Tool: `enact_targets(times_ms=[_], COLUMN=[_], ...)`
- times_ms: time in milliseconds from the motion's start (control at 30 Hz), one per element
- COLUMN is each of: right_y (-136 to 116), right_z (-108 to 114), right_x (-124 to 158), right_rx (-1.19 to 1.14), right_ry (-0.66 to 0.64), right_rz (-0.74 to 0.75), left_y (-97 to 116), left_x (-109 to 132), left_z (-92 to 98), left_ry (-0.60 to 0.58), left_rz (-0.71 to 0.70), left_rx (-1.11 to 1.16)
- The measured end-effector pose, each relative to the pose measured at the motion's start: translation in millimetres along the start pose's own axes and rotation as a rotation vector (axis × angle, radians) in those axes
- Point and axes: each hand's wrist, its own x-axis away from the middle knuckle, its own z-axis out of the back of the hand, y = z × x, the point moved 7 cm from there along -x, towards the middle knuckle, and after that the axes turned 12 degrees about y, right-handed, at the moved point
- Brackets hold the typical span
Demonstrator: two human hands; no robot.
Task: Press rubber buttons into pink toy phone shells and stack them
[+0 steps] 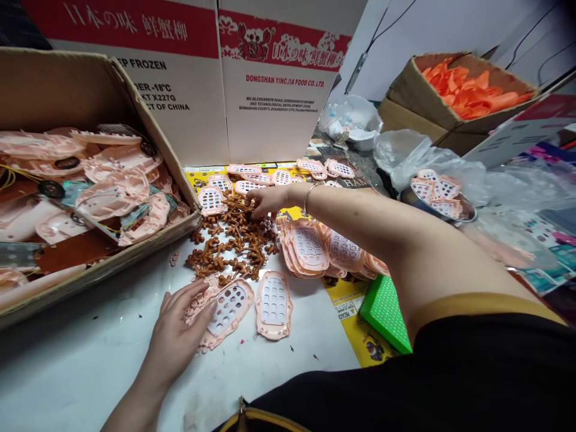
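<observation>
My left hand [173, 333] lies on a heap of small pink plastic pieces [204, 298], its thumb apart from the fingers and over the edge of a pink plastic panel [230, 307] with round holes. A second pink panel [273, 305] lies flat to its right. Farther back, my right hand [270, 201] reaches down into a pile of brown antler-shaped plastic pieces [243, 240]. Its fingers are bent together at the pile's far side, and what lies between their tips is hidden. Stacked pink panels [306, 247] stand just below my right forearm.
On the left, a cardboard box [180, 225] holds pink shells with wires and circuit boards. A large white-and-red carton [270, 129] stands behind. Loose pink panels [211, 201] lie before it. At right are a green perforated block [387, 312], a metal bowl [470, 213] and a box of orange parts [450, 120].
</observation>
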Motion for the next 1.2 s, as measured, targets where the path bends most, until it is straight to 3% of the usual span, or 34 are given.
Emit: enact_targets(times_ms=[100, 267, 367, 433, 467, 500, 567, 633, 700, 800, 1000, 1100, 1200], right_y=[-20, -73, -101, -108, -105, -99, -73, -40, -12, 11, 19, 20, 20], right_z=[-3, -32, -57, -54, -42, -23, 26, 58, 63, 46, 24, 41, 77], right_x=[9, 47, 76, 82, 74, 60, 25, -3, -26, -48, -57, -55, -50], right_rx=[0.153, 0.438, 0.411, 0.324, 0.31, 0.335, 0.492, 0.712, 0.828, 0.845, 0.981, 0.991, 1.006], right_ry=[0.095, 0.108, -0.14, -0.285, -0.259, -0.147, 0.232, 0.401, 0.385, 0.322, 0.32, 0.357, 0.489], right_rz=[0.088, 0.424, 0.648, 0.715, 0.694, 0.633, 0.414, 0.2, 0.105, 0.127, 0.282, 0.273, 0.233], left_y=[-2, -8, -11, -11, -11, -10, -10, -10, -9, -7, -6, -7, -7], left_x=[0, -2, -2, -2, -2, -2, -3, -3, -4, -3, 0, 0, 0], left_z=[0.9, 5.4, 8.1, 9.1, 9.6, 9.7, 9.4, 8.3, 6.8, 6.2, 7.4, 7.0, 6.7], left_ry=[0.013, 0.083, 0.11, 0.117, 0.121, 0.124, 0.13, 0.131, 0.128, 0.136, 0.143, 0.136, 0.133], left_rz=[0.049, 0.103, 0.13, 0.138, 0.138, 0.135, 0.124, 0.112, 0.106, 0.08, 0.041, 0.043, 0.04], left_rx=[0.03, 0.11, 0.142, 0.154, 0.156, 0.154, 0.148, 0.138, 0.126, 0.113, 0.084, 0.083, 0.084])
